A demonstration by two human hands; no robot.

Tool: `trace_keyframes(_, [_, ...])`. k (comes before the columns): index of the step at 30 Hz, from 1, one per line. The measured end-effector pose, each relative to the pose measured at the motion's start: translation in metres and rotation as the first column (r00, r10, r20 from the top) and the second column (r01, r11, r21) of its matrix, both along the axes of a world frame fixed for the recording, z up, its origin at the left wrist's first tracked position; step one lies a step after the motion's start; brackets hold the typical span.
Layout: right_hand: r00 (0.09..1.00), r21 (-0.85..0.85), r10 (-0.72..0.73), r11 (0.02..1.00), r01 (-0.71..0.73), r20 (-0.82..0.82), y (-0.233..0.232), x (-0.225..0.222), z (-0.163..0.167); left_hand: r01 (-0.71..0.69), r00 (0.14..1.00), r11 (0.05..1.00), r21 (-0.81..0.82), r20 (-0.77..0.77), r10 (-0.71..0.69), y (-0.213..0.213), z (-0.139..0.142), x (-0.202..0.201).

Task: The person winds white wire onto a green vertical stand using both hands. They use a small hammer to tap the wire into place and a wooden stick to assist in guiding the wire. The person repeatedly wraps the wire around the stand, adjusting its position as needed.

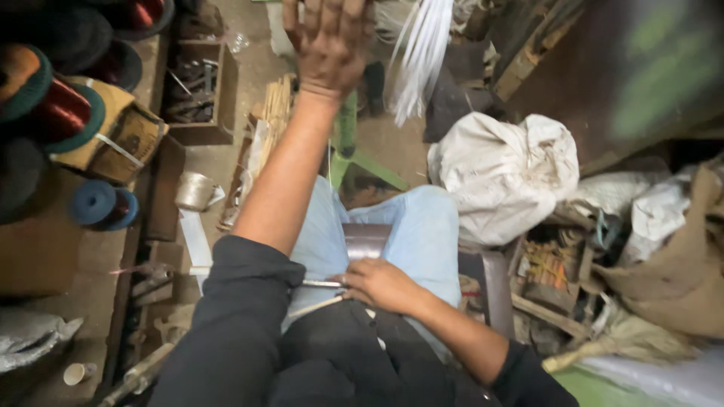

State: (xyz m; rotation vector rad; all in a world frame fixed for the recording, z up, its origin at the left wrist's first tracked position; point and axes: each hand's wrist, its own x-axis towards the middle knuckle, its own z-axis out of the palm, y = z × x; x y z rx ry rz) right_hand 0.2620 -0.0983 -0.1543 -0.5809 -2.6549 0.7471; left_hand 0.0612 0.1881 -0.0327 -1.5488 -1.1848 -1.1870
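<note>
I sit with pale blue trousers [422,234] over my lap. My left hand [328,41] is stretched far forward at the top edge, back of the hand toward me, fingers spread; their tips are cut off and nothing shows in it. A bundle of white strips [422,53] hangs just to its right. My right hand [377,285] rests on my lap, closed on a thin metal tool [320,284] that points left, with a pale stick [313,307] below it. A dark glossy sheet [366,240] lies on my lap just above that hand.
Spools of copper wire [64,109] and blue reels [98,202] sit at the left, with a wooden tool box [197,90] and a metal cup [194,190]. A white sack [505,173], a crate of bits [550,267] and burlap [679,271] crowd the right.
</note>
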Motion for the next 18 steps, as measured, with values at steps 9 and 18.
trace_keyframes(9, [0.982,0.021,-0.187,0.982,0.186,0.038,0.018,0.020,0.008,0.465,0.802,0.868,-0.173,0.497,-0.331,-0.106,0.003,0.062])
trace_keyframes(18, [0.976,0.137,-0.151,0.982,0.130,0.155,0.023,0.026,-0.024,0.981,-0.153,0.066,0.183,0.936,-0.317,-0.047,0.033,0.132])
